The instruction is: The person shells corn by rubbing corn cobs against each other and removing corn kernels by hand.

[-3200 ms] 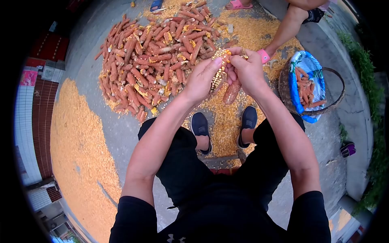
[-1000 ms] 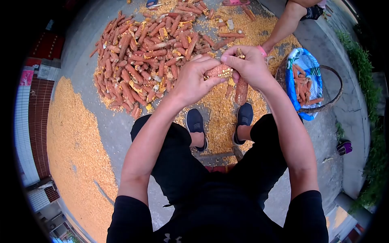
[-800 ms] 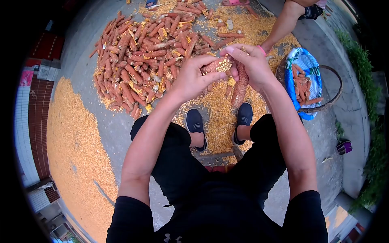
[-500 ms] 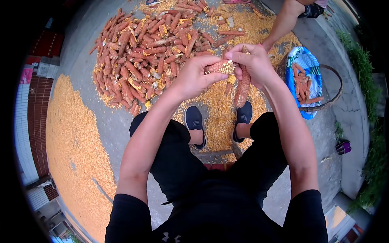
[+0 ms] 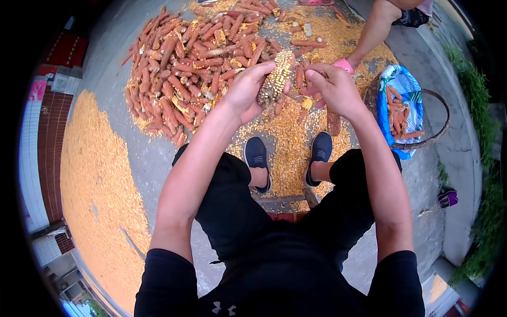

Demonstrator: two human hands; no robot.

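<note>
My left hand is closed around a corn cob that stands tilted, its upper end leaning right. Pale yellow kernels cover the side facing me, with some gaps. A short way to the right, my right hand has its fingers curled round a bare reddish cob, whose lower end shows beneath the palm. The two hands are apart. Beyond them lies a big heap of stripped reddish cobs, a few with yellow kernels still on. Loose kernels cover the ground between my shoes.
On the right stands a handled basket with a blue liner and several cobs inside. Another person's leg and pink shoe are at upper right. A wide spread of kernels lies left. A purple shoe rests far right.
My hands have moved apart. The cob in my left hand has turned from lying sideways to nearly upright, showing more kernels. My right hand has shifted right and down with the bare cob.
</note>
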